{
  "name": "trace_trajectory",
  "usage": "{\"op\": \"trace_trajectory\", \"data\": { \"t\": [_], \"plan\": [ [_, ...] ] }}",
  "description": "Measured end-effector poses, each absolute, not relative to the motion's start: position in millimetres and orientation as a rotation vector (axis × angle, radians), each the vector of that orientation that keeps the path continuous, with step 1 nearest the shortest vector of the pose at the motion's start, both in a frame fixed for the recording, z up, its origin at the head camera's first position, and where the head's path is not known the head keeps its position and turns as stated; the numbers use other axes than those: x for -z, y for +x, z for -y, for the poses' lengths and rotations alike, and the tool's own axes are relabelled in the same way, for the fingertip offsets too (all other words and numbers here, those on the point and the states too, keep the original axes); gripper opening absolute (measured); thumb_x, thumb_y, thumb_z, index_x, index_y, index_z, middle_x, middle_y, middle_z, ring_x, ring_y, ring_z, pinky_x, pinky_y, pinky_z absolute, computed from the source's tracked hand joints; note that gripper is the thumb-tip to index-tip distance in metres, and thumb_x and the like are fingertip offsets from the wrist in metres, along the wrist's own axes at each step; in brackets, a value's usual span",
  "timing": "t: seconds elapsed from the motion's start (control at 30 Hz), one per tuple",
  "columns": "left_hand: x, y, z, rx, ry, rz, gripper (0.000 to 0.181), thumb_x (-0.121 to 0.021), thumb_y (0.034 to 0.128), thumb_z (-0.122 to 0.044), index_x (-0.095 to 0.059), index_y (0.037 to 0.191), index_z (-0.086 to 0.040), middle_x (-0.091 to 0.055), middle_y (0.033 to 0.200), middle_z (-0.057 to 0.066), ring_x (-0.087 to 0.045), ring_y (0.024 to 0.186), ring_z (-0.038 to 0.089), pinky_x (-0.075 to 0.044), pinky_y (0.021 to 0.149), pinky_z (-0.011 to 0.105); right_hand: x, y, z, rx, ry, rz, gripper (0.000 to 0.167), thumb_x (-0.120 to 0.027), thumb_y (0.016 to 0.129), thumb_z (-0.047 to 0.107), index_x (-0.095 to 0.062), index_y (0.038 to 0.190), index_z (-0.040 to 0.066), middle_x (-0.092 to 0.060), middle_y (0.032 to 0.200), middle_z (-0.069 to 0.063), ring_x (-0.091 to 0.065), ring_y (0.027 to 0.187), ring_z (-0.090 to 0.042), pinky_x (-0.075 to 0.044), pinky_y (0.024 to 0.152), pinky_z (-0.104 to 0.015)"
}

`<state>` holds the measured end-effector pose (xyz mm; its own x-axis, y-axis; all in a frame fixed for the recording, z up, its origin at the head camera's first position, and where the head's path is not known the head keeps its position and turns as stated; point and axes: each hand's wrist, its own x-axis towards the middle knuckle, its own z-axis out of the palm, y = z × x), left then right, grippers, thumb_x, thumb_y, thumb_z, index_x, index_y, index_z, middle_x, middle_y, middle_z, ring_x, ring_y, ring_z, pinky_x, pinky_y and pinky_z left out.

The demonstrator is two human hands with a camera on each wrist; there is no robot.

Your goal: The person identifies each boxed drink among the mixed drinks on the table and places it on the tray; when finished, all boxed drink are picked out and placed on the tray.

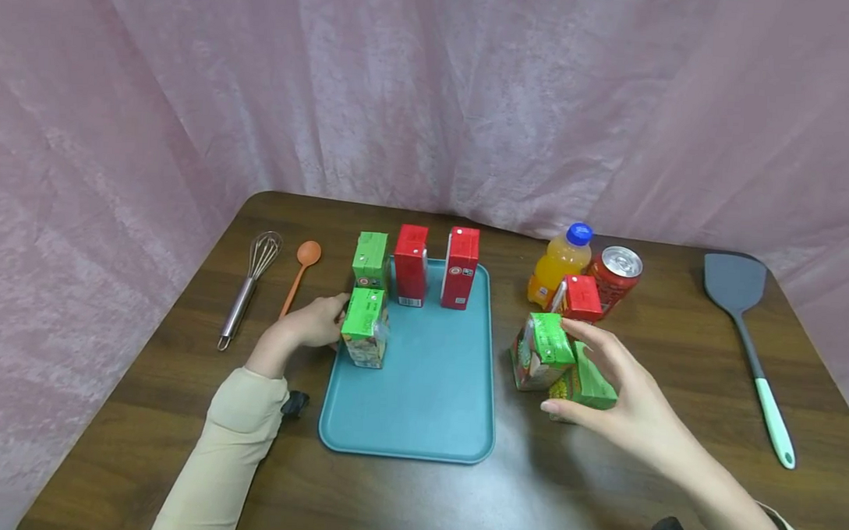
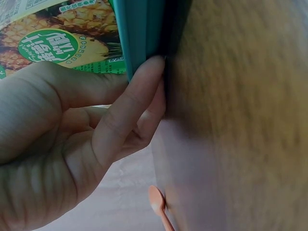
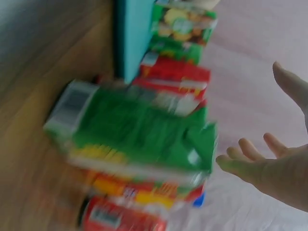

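My left hand (image 1: 308, 323) pinches the left rim of a blue tray (image 1: 419, 409); in the left wrist view the thumb and index finger (image 2: 126, 108) meet at the tray's edge. Right beside it on the tray stands a green juice carton (image 1: 364, 325) with pineapple pictures. Another green carton (image 1: 371, 257) and two red cartons (image 1: 411, 266) stand toward the back. My right hand (image 1: 627, 393), thumb and fingers spread, hovers by two green cartons (image 1: 542, 351) right of the tray. The right wrist view shows a blurred green carton (image 3: 139, 130) apart from the fingers.
Behind the right-hand cartons stand a red carton (image 1: 581, 296), an orange drink bottle (image 1: 565, 262) with blue cap and a red can (image 1: 615, 273). A grey spatula (image 1: 739, 307) lies far right. A whisk (image 1: 250, 286) and an orange spoon (image 1: 305, 255) lie left.
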<state>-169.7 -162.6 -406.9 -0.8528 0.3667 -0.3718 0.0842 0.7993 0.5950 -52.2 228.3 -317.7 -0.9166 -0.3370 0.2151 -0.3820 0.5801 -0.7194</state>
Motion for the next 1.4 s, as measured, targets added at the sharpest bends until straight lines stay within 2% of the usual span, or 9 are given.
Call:
{"op": "trace_trajectory", "data": {
  "t": [0.07,0.27,0.53,0.67,0.77,0.9,1.07,1.23,1.4],
  "plan": [
    [407,-170,163,-0.801,0.341,-2.512,0.055,-0.044,0.0925,-0.002,-0.023,0.141,0.012,-0.050,0.076,0.008,-0.051,0.067,0.019,-0.039,0.063,0.031,323,-50,-239,-1.233,0.590,2.739,0.088,-0.086,0.064,0.013,-0.041,0.139,0.017,-0.047,0.135,-0.006,-0.039,0.124,0.003,-0.028,0.096,-0.005],
    [406,-169,163,-0.812,0.340,-2.518,0.054,-0.046,0.0916,-0.001,-0.025,0.140,0.011,-0.051,0.078,0.009,-0.052,0.071,0.020,-0.040,0.066,0.032,342,-51,-263,-1.161,0.505,2.760,0.089,-0.087,0.063,0.014,-0.041,0.139,0.015,-0.049,0.131,-0.008,-0.037,0.120,0.011,-0.027,0.093,-0.002],
    [406,-165,163,-0.852,0.322,-2.497,0.055,-0.046,0.0903,0.002,-0.025,0.141,0.011,-0.053,0.081,0.010,-0.055,0.069,0.019,-0.042,0.065,0.031,361,-64,-272,-1.289,0.470,2.794,0.085,-0.085,0.064,0.013,-0.042,0.137,0.013,-0.043,0.131,-0.004,-0.036,0.118,0.010,-0.029,0.091,-0.002],
    [406,-164,162,-0.877,0.310,-2.482,0.056,-0.045,0.0899,0.003,-0.024,0.141,0.011,-0.055,0.085,0.012,-0.058,0.071,0.020,-0.045,0.067,0.032,365,-68,-274,-1.362,0.431,2.845,0.083,-0.085,0.066,0.015,-0.041,0.136,0.012,-0.041,0.128,-0.004,-0.046,0.106,0.005,-0.042,0.084,-0.009],
    [406,-163,163,-0.872,0.304,-2.485,0.056,-0.045,0.0894,0.003,-0.024,0.141,0.011,-0.054,0.084,0.012,-0.057,0.071,0.019,-0.045,0.066,0.031,365,-70,-276,-1.375,0.389,2.916,0.086,-0.084,0.067,0.020,-0.037,0.139,0.016,-0.041,0.129,-0.008,-0.056,0.097,-0.006,-0.051,0.076,-0.023],
    [406,-164,163,-0.865,0.295,-2.479,0.057,-0.044,0.0900,0.004,-0.022,0.142,0.011,-0.051,0.081,0.010,-0.057,0.069,0.019,-0.044,0.064,0.030,368,-72,-279,-1.252,0.368,2.995,0.091,-0.085,0.065,0.030,-0.034,0.140,0.020,-0.050,0.124,-0.012,-0.057,0.094,-0.023,-0.048,0.075,-0.038],
    [407,-167,162,-0.857,0.309,-2.481,0.058,-0.042,0.0901,0.004,-0.019,0.143,0.011,-0.047,0.076,0.008,-0.053,0.065,0.018,-0.041,0.060,0.029,371,-74,-281,-1.044,0.375,2.985,0.092,-0.087,0.058,0.038,-0.039,0.134,0.020,-0.060,0.111,-0.008,-0.057,0.087,-0.023,-0.045,0.072,-0.037],
    [408,-168,161,-0.864,0.304,-2.474,0.060,-0.043,0.0891,0.005,-0.018,0.143,0.011,-0.045,0.074,0.007,-0.051,0.062,0.018,-0.040,0.057,0.028,364,-71,-280,-0.950,0.320,2.990,0.090,-0.086,0.056,0.047,-0.044,0.130,0.019,-0.062,0.108,-0.007,-0.055,0.084,-0.020,-0.044,0.070,-0.034],
    [408,-168,163,-0.857,0.296,-2.472,0.060,-0.042,0.0899,0.005,-0.017,0.144,0.010,-0.045,0.074,0.007,-0.051,0.062,0.017,-0.039,0.057,0.028,346,-60,-279,-1.054,0.270,2.974,0.088,-0.087,0.057,0.039,-0.044,0.132,0.020,-0.060,0.110,-0.007,-0.062,0.077,-0.008,-0.048,0.063,-0.026]
  ]
}}
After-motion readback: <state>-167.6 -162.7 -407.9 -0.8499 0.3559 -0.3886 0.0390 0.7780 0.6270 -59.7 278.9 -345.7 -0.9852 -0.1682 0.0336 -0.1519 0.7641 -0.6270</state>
